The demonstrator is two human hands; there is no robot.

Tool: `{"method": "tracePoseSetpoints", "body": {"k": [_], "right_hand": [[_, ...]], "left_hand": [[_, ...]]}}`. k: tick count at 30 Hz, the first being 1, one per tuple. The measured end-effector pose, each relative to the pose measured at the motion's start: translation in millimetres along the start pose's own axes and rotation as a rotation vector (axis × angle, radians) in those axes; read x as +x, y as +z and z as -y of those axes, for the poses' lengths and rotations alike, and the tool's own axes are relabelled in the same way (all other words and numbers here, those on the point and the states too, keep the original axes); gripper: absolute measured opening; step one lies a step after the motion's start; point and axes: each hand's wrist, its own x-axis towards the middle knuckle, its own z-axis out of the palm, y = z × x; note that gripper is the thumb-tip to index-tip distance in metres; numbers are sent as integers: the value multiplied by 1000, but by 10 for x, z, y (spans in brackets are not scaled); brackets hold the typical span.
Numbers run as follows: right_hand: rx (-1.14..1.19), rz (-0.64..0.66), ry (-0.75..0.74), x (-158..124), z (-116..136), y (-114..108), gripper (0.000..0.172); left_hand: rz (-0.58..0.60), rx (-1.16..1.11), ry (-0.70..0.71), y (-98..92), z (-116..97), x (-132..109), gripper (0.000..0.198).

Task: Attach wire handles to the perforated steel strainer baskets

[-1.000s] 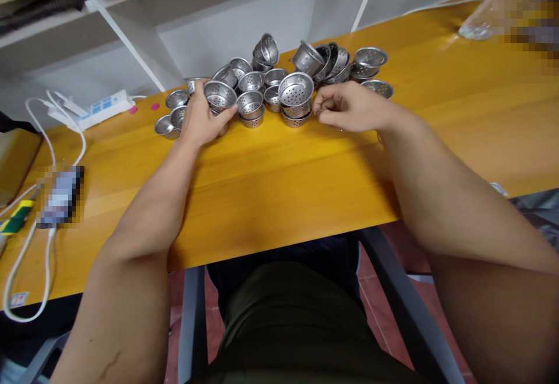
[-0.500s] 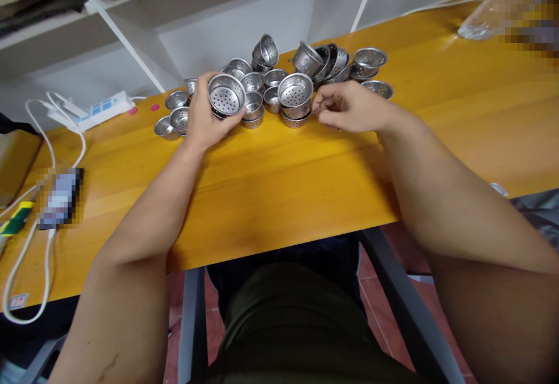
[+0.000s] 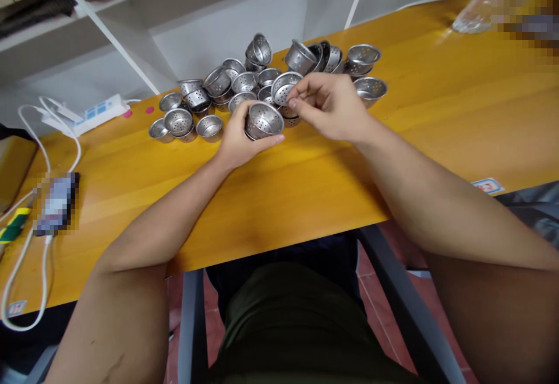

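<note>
My left hand (image 3: 239, 139) is closed around a small round metal strainer cup (image 3: 265, 120), its floor dotted with holes. The cup is tipped toward me, just above the front of the pile. My right hand (image 3: 329, 104) has its thumb and fingers pinched together, with the tips in front of the right side of another strainer cup (image 3: 283, 85) on top of a short stack. Whether they touch that cup or hold something small, I cannot tell. Several similar cups (image 3: 178, 120) stand singly and stacked to the left. More cups (image 3: 300, 56) lean in a row behind my right hand.
A white power strip (image 3: 102, 113) lies at the back left, with cables running to a phone (image 3: 58, 203). A green and yellow object (image 3: 15, 225) is at the left edge. Shelving (image 3: 231, 17) backs the wooden table (image 3: 279, 192). A clear bottle (image 3: 471, 16) lies far right.
My left hand has moved right and toward me with its strainer cup, uncovering cups behind it. My right hand has shifted left, from beside the stack to in front of its top cup.
</note>
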Motion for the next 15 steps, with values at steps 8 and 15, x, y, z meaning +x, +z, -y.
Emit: {"method": "tracePoseSetpoints", "body": {"k": [8, 15], "right_hand": [[11, -14, -286, 98, -346, 319, 44], [-101, -72, -317, 56, -343, 342, 33]], "left_hand": [[-11, -68, 143, 193, 148, -39, 107], [-20, -60, 166, 201, 210, -59, 106]]}}
